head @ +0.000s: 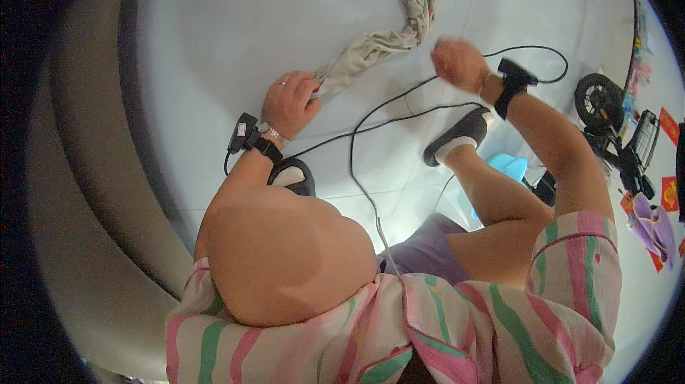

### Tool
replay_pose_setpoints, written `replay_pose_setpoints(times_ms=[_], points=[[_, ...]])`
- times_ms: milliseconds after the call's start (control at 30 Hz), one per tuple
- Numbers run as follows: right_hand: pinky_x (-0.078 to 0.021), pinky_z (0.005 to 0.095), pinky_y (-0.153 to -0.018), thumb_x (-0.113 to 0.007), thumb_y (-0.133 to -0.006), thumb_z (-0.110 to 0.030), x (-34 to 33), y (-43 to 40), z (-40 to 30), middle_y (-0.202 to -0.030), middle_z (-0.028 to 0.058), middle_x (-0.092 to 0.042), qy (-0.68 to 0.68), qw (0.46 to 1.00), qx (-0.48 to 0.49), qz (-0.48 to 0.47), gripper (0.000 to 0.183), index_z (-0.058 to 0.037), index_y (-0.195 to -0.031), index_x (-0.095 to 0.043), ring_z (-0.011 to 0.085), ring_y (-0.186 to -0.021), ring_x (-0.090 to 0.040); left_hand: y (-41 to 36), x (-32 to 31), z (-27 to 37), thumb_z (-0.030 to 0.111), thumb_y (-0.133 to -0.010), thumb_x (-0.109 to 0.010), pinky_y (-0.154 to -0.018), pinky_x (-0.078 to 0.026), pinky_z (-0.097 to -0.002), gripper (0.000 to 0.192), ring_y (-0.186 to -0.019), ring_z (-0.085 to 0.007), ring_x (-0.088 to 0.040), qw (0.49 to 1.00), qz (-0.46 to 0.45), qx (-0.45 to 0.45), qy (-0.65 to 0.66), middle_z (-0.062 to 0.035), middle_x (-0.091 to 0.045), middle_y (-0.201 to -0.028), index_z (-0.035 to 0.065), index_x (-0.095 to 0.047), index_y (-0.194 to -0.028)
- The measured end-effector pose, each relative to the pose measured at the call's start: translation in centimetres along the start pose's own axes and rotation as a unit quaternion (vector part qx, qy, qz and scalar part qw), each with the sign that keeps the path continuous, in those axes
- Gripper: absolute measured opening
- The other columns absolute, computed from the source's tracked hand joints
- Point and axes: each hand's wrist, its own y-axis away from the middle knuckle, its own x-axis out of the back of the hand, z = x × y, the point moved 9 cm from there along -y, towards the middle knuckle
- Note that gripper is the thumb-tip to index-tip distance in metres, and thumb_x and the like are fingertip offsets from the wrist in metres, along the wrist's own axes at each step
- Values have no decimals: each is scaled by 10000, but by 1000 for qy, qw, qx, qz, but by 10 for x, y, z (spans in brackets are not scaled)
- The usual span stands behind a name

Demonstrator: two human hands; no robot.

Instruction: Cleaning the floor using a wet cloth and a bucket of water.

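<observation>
A twisted strip of pale beige cloth [369, 55] lies across the light tiled floor, its far part bending up to the top of the view. My left hand [289, 103] pinches the near end of this cloth between thumb and fingers. To the right of the cloth's bend is my right hand [459, 63], blurred and with curled fingers. A small gap separates it from the cloth, and whether anything is inside it is hidden. Each wrist wears a strapped black device; a metal watch [274, 132] also sits on the left one.
Black cables [356, 132] loop over the floor between my feet and past my right hand. A dark slipper [460, 135] is on my right foot. Brown upholstered furniture [91, 132] curves along the left. At the right stand a wheeled vehicle [599, 100] and a blue plastic object [505, 167].
</observation>
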Motion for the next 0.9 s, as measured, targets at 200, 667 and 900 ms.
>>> replay_pose_setpoints(times_ms=[200, 667, 900], points=[[-521, 421, -708, -663, -795, -328, -113, 91, -28, -908, 74, -590, 77, 979, -7, -186, 263, -87, -895, -628, 285, -886, -636, 0, 6, -2, 120, -693, -686, -774, -497, -435, 262, -927, -285, -602, 1000, 12, -9, -7, -46, -616, -1019, 113, -582, -934], [-473, 423, -860, -643, -778, -118, -61, 36, 37, -1024, 80, -561, 152, 981, -68, -96, 240, -101, -1015, -609, 259, -1026, -582, 3, -3, -11, 127, -660, -697, -803, -484, -481, 324, -983, -314, -600, 999, 17, 18, -31, -75, -641, -1073, 124, -605, -971], [-442, 388, -885, -560, -837, -131, -90, 71, 79, -1020, 45, -620, 198, 943, -177, -201, 144, -144, -969, -616, 242, -964, -632, -2, 1, -6, 131, -677, -685, -779, -491, -426, 281, -955, -284, -595, 999, 25, 43, -15, -52, -610, -1018, 121, -594, -943]])
